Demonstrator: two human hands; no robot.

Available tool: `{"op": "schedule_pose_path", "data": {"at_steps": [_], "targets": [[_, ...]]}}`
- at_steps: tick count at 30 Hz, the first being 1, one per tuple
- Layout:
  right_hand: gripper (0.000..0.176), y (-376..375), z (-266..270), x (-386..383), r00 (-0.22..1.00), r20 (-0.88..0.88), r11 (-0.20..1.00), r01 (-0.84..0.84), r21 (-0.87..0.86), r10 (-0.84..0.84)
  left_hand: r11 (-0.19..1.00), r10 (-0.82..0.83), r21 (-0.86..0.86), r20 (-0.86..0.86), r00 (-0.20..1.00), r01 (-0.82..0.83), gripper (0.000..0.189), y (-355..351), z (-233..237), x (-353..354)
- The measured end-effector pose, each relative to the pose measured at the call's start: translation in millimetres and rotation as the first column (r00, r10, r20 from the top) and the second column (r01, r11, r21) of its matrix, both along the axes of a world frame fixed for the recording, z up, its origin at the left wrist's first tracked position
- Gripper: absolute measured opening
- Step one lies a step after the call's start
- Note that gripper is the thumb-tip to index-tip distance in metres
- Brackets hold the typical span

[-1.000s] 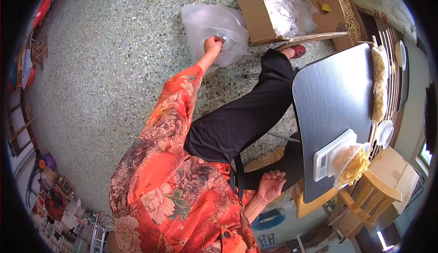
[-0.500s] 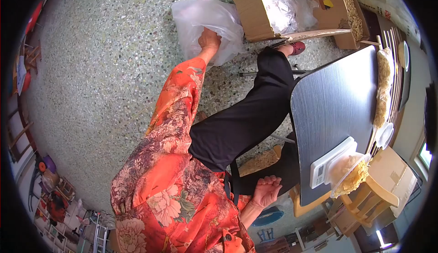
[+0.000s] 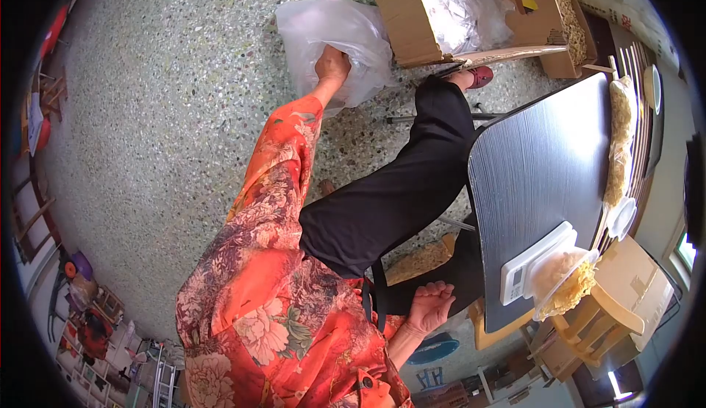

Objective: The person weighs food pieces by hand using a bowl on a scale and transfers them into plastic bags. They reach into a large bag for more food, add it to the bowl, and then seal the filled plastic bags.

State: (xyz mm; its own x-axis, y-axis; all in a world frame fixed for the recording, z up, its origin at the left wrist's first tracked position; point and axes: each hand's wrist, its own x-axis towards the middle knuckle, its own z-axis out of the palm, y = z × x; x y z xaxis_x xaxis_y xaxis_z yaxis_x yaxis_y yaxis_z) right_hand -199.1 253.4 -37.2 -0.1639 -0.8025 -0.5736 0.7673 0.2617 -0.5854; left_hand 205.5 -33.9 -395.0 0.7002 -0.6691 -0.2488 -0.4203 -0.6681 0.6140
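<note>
Reaching to the far side with the left hand [image 3: 332, 66], into a cloudy plastic bag [image 3: 298, 27] on the speckled floor [image 3: 169, 114]. No telling the left grip, wide or narrow, with fingertips lost in the plastic. Stretching out long, likely because of the bag being so low. Keeping the right hand [image 3: 430, 306] palm up near the dark trousers [image 3: 360, 224], fingers softly curled, grip half wide, nothing seen in it (maybe just resting). Right of the bag, a big cardboard box [image 3: 408, 22]. On the table [image 3: 529, 158] at right, a tub [image 3: 548, 275] of yellow bits on a white scale [image 3: 511, 279], perhaps for weighing.
</note>
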Motion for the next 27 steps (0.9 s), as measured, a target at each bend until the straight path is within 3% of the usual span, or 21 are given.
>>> {"op": "schedule_pose_path", "data": {"at_steps": [4, 7, 9, 13, 15, 19, 21, 22, 24, 25, 26, 27], "targets": [[0.027, -2.0, -5.3, -2.4, 1.0, 0.006, 1.0, -0.011, -0.005, 0.011, 0.996, -0.048, -0.081, -0.065, 0.997, 0.043, 0.024, 7.5, -5.1, 2.2], [0.026, -1.5, -5.6, -1.7, 1.0, 0.005, 1.0, -0.013, -0.011, 0.013, 0.986, 0.007, -0.163, -0.119, 0.993, -0.027, 0.022, 4.1, -7.9, 3.6], [0.026, -2.5, -6.0, -1.2, 1.0, 0.009, 1.0, 0.0, -0.002, 0.0, 0.9, -0.141, -0.357, 0.307, 0.941, 0.251, 0.02, 0.7, 5.4, 4.7], [0.025, -5.2, -10.4, -1.2, 1.0, 0.026, 1.0, -0.001, -0.008, 0.001, 0.808, -0.253, -0.397, 0.434, 0.865, 0.436, 0.017, -14.3, 18.7, 14.9], [0.025, -5.0, -8.4, 0.8, 1.0, 0.021, 1.0, -0.013, -0.009, 0.013, 0.904, -0.202, -0.301, 0.322, 0.925, 0.302, 0.017, -22.3, 20.2, 17.4], [0.026, -5.8, -11.1, -0.5, 0.999, 0.032, 1.0, -0.011, -0.007, 0.011, 0.949, -0.262, -0.132, 0.178, 0.948, 0.287, 0.02, -36.6, 28.4, 22.8], [0.026, -6.0, -9.1, 0.8, 1.0, 0.02, 1.0, -0.013, -0.002, 0.013, 0.975, -0.214, 0.102, 0.158, 0.964, 0.199, 0.021, -39.6, 17.8, 25.4], [0.027, -6.6, -9.3, 0.9, 1.0, 0.011, 1.0, -0.017, 0.001, 0.017, 0.975, -0.214, 0.101, 0.158, 0.964, 0.2, 0.021, -41.5, 21.3, 28.2], [0.027, -7.7, -11.8, -0.9, 1.0, 0.016, 1.0, -0.026, -0.006, 0.026, 0.861, -0.477, 0.268, 0.125, 0.87, 0.433, 0.022, -45.9, 27.6, 34.0], [0.028, -8.6, -12.4, -0.8, 0.999, 0.021, 0.999, -0.036, -0.013, 0.036, 0.861, -0.477, 0.266, 0.125, 0.87, 0.434, 0.022, -46.3, 25.3, 36.1], [0.028, -9.2, -12.5, -0.6, 0.999, 0.019, 0.999, -0.035, -0.014, 0.036, 0.884, -0.45, 0.03, 0.318, 0.834, 0.466, 0.024, -46.6, 23.1, 37.6], [0.028, -9.4, -12.4, -0.6, 0.999, 0.02, 0.999, -0.032, -0.008, 0.032, 0.836, -0.366, -0.2, 0.491, 0.79, 0.512, 0.025, -46.3, 20.8, 38.0]]}}
